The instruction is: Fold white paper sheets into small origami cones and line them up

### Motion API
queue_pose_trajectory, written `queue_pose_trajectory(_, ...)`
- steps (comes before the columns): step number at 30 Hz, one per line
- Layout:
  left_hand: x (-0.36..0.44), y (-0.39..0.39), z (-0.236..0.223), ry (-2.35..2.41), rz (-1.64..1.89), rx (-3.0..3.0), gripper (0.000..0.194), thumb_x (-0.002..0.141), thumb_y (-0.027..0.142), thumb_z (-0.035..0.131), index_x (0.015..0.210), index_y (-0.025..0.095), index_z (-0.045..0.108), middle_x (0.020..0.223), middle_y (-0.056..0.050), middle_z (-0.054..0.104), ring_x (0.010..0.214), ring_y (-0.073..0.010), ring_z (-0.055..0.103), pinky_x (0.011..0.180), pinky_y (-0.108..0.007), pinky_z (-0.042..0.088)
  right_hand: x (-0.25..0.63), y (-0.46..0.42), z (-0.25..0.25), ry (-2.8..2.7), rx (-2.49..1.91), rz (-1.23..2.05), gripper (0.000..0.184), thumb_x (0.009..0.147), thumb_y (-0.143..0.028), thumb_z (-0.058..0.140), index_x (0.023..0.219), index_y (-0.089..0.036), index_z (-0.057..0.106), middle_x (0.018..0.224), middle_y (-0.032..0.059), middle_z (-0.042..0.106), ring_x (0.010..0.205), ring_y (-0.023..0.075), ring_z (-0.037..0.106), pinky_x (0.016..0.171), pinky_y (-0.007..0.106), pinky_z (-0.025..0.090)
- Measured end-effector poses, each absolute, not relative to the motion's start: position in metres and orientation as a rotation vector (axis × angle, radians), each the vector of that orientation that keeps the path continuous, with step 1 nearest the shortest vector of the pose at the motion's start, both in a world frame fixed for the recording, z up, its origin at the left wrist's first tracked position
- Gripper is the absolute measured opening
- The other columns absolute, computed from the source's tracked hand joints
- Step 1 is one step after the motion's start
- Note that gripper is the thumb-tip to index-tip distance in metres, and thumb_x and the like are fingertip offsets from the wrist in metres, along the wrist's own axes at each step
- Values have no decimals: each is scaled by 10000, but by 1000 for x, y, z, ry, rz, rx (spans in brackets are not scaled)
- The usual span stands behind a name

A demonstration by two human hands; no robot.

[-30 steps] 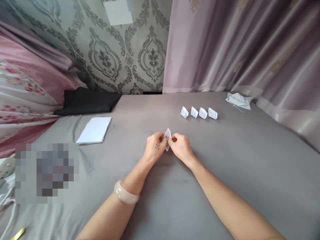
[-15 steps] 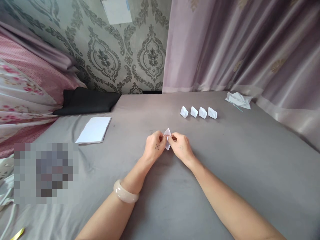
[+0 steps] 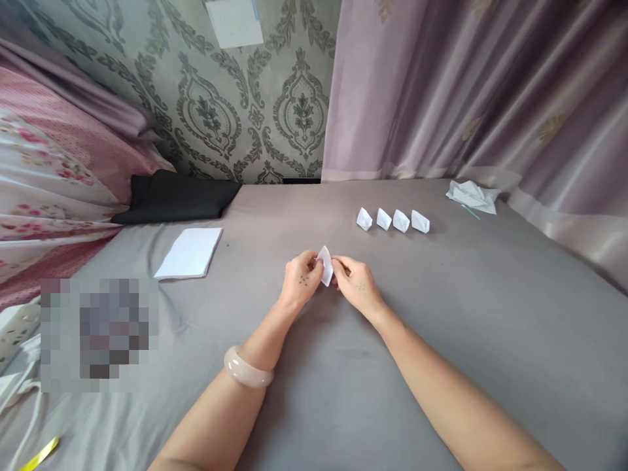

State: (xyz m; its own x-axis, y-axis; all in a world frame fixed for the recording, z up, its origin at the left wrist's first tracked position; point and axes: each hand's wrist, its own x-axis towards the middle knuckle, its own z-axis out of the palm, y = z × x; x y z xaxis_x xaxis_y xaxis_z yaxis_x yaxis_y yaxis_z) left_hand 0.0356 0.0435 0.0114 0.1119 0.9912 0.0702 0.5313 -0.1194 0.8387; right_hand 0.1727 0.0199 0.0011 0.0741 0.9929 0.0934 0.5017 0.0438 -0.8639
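Observation:
A small folded white paper piece (image 3: 326,267), pointed at top and bottom, is held up over the grey sheet. My left hand (image 3: 300,278) pinches its left side between thumb and fingers. On its right edge, my right hand (image 3: 357,282) is closed, thumb and fingertips at the paper; part of those fingers is hidden. Further back to the right, several folded white paper pieces (image 3: 401,221) of like shape stand in a row.
A stack of white paper (image 3: 189,254) lies at left, with black cloth (image 3: 181,198) behind it. Crumpled white paper (image 3: 471,196) rests at the far right near the curtain (image 3: 392,98). A power strip (image 3: 17,327) and a yellow object (image 3: 42,454) are at the left edge.
The folded paper has turned slightly and shifted a little up and left. My right thumb has drawn back from its middle to its right edge. The camera view has shifted slightly.

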Motion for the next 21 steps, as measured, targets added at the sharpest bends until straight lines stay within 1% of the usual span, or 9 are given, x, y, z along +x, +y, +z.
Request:
queue_pose_trajectory(2, 31, 48, 11, 1516, 931, 1686, 248, 818, 251, 467, 928, 167, 672, 711, -15, 675, 623, -118, 592, 595, -208, 421, 171, 16, 6, -1543, -1516, 660, 314, 902, -320, 425, 1105, -179, 618, 896, 61, 694, 715, 147, 635, 701, 244, 473)
queue_pose_trajectory(5, 24, 53, 9, 1538, 979, 1677, 255, 817, 267, 463, 927, 167, 669, 711, -13, 669, 629, -118, 588, 590, -207, 424, 166, 6, 16, -1771, -1388, 471, 258, 879, -238, 449, 1067, -203, 622, 996, 64, 659, 782, 141, 620, 749, 232, 464)
queue_pose_trajectory(8, 20, 56, 7, 1569, 988, 1672, 252, 809, 278, 463, 895, 160, 669, 690, -13, 660, 609, -117, 580, 577, -207, 421, 159, -3, 19, -2025, -1375, 358, 265, 865, -218, 488, 1096, -238, 616, 1041, 48, 631, 770, 137, 605, 682, 229, 440)
queue_pose_trajectory(11, 20, 56, 6, 1605, 977, 1646, 246, 791, 278, 476, 876, 157, 673, 668, -12, 657, 597, -122, 586, 563, -209, 421, 155, -6, 16, -2135, -1429, 239, 226, 903, -274, 492, 1081, -247, 628, 1007, 40, 623, 751, 136, 601, 606, 232, 396)
queue_pose_trajectory(15, 22, 55, 8, 1613, 951, 1569, 217, 748, 236, 502, 862, 161, 670, 639, 0, 657, 562, -125, 611, 542, -204, 436, 157, -4, 12, -2119, -1475, 130, 229, 942, -318, 455, 1052, -250, 644, 941, 27, 622, 748, 131, 597, 575, 235, 361)
queue_pose_trajectory(18, 22, 55, 7, 1584, 919, 1472, 221, 741, 222, 505, 887, 156, 657, 636, 3, 658, 477, -115, 598, 496, -202, 451, 158, -2, 12, -2130, -1511, 114, 211, 939, -301, 468, 1008, -252, 662, 916, 15, 622, 710, 117, 587, 554, 235, 336)
queue_pose_trajectory(21, 21, 58, 4, 1574, 896, 1402, 258, 731, 209, 520, 946, 147, 648, 647, -1, 659, 454, -115, 593, 455, -198, 457, 159, -2, 12, -2143, -1534, 117, 223, 945, -287, 459, 964, -254, 679, 901, 9, 625, 680, 106, 576, 549, 233, 322)
